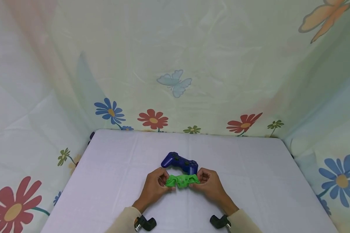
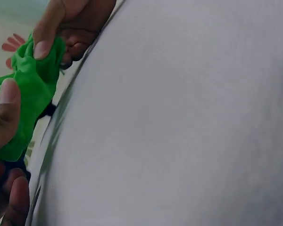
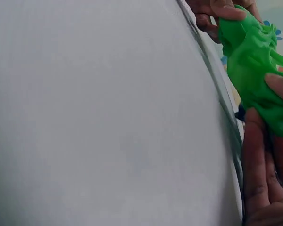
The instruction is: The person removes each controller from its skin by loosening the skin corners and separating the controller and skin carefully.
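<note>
A soft, bright green silicone controller cover is stretched between both hands, its surface folded and showing holes. My left hand pinches its left end between thumb and fingers. At the other end, my right hand grips the cover the same way, its thumb pressed on the rubber in the right wrist view. Just beyond the cover, a dark blue game controller lies on the table at a slant, its right handle close behind the cover. In the left wrist view, both thumbs lie on the green cover.
A white cloth covers the table. Behind and beside it hang curtains printed with flowers and butterflies. Each wrist wears a black camera mount, such as the left mount, close over the table's near side.
</note>
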Demonstrator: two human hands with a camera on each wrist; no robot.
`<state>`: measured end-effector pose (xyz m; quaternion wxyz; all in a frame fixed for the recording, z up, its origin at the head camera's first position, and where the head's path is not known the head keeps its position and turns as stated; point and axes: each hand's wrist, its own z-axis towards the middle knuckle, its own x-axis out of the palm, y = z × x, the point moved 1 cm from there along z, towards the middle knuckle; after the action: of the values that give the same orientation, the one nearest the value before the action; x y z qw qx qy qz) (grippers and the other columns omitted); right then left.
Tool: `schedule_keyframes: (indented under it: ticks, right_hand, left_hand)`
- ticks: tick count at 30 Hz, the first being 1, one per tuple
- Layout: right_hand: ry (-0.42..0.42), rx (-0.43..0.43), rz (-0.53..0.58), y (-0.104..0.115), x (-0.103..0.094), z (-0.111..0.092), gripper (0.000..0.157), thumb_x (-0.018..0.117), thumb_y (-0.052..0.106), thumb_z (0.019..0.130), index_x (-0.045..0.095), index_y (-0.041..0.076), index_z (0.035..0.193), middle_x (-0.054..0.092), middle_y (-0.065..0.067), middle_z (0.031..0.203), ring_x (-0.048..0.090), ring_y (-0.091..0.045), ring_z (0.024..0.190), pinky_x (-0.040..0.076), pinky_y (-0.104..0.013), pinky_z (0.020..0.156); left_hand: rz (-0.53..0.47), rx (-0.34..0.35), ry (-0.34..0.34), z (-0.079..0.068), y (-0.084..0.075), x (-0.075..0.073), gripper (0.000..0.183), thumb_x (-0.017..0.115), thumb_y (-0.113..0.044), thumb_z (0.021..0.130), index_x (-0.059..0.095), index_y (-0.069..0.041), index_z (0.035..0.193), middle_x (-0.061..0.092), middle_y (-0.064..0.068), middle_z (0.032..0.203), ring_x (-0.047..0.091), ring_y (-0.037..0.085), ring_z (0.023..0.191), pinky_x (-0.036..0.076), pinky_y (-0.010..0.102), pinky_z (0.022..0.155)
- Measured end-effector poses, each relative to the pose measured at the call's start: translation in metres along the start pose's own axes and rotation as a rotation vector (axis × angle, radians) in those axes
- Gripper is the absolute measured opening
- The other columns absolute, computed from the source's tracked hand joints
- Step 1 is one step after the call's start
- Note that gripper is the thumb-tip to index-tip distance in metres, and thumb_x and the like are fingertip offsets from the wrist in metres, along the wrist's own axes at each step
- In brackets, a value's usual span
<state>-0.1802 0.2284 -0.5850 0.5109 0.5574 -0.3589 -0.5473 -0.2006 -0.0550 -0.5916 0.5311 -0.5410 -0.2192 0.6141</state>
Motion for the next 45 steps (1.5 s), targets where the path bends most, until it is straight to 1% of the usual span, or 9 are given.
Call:
schedule_keyframes:
  ticks: [5,11,17,21,27,31,35,40,45]
  right_hand:
    - [0.104,0.046,0.013,0.004,-0.007,0.001,0.042,0.096,0.01,0.075,0.062,0.003,0.098,0.063,-0.004,0.085,0.062,-0.007,0.072,0.058,-0.025,0.065]
    - [0.257,0.036,0.08,0.004,-0.021,0.002,0.041,0.094,0.007,0.078,0.065,-0.001,0.106,0.069,-0.002,0.096,0.07,-0.009,0.081,0.062,-0.027,0.074]
    - [0.385,0.036,0.083,0.005,-0.029,0.003,0.031,0.085,0.008,0.088,0.069,-0.001,0.114,0.072,-0.01,0.108,0.072,-0.012,0.093,0.062,-0.027,0.083]
    - [0.406,0.065,0.058,0.006,-0.032,0.001,0.027,0.079,0.007,0.094,0.07,0.001,0.119,0.072,-0.018,0.117,0.073,-0.015,0.101,0.061,-0.027,0.088]
    - [0.429,0.03,0.06,0.006,-0.033,0.001,0.02,0.066,-0.002,0.096,0.073,0.001,0.115,0.076,-0.018,0.12,0.075,-0.017,0.11,0.061,-0.027,0.093]
    - [0.495,-0.02,0.1,0.004,-0.034,0.0,0.02,0.063,-0.01,0.093,0.075,-0.002,0.105,0.078,-0.015,0.116,0.075,-0.017,0.111,0.06,-0.026,0.094]
    - [0.551,-0.038,0.086,0.004,-0.035,0.001,0.024,0.064,-0.01,0.091,0.076,0.001,0.109,0.078,-0.013,0.114,0.074,-0.016,0.107,0.059,-0.027,0.095]
    - [0.532,0.008,0.02,0.012,-0.034,0.002,0.036,0.074,-0.001,0.09,0.071,0.005,0.125,0.073,-0.017,0.126,0.07,-0.015,0.11,0.057,-0.027,0.098]
    - [0.524,0.004,-0.002,0.017,-0.033,0.002,0.039,0.076,0.003,0.093,0.068,0.004,0.13,0.069,-0.021,0.132,0.069,-0.021,0.113,0.056,-0.028,0.1]
  left_hand:
    - [0.007,-0.07,0.095,0.0,-0.001,-0.007,0.055,0.102,-0.025,0.069,0.062,-0.024,0.107,0.064,-0.004,0.097,0.061,0.01,0.074,0.056,0.024,0.068]
    - [-0.039,-0.127,0.285,0.004,-0.001,-0.016,0.063,0.102,-0.031,0.07,0.06,-0.025,0.117,0.066,-0.003,0.108,0.064,0.014,0.085,0.056,0.027,0.078]
    - [-0.101,-0.121,0.399,0.007,-0.005,-0.023,0.061,0.1,-0.025,0.074,0.061,-0.019,0.121,0.066,0.0,0.114,0.065,0.02,0.094,0.056,0.029,0.085]
    - [-0.153,-0.084,0.438,0.008,-0.006,-0.024,0.052,0.096,-0.021,0.079,0.063,-0.014,0.119,0.07,0.003,0.114,0.067,0.022,0.1,0.056,0.031,0.086]
    - [-0.116,-0.028,0.432,0.008,-0.002,-0.02,0.023,0.088,-0.027,0.089,0.071,-0.019,0.103,0.073,0.0,0.097,0.065,0.009,0.089,0.055,0.027,0.082]
    - [-0.124,0.002,0.405,0.008,-0.002,-0.018,0.013,0.081,-0.025,0.095,0.071,-0.017,0.099,0.069,0.002,0.092,0.06,0.005,0.083,0.053,0.025,0.078]
    - [-0.133,-0.019,0.386,0.007,-0.004,-0.018,0.012,0.076,-0.026,0.099,0.07,-0.016,0.104,0.07,0.002,0.097,0.06,0.005,0.087,0.051,0.023,0.079]
    - [-0.12,-0.066,0.36,0.005,-0.006,-0.018,0.014,0.074,-0.027,0.101,0.069,-0.019,0.112,0.075,-0.001,0.108,0.065,0.006,0.093,0.051,0.023,0.079]
    - [-0.101,-0.107,0.265,-0.004,-0.009,-0.02,0.023,0.081,-0.024,0.096,0.068,-0.021,0.114,0.076,-0.003,0.109,0.065,0.015,0.091,0.05,0.023,0.071]
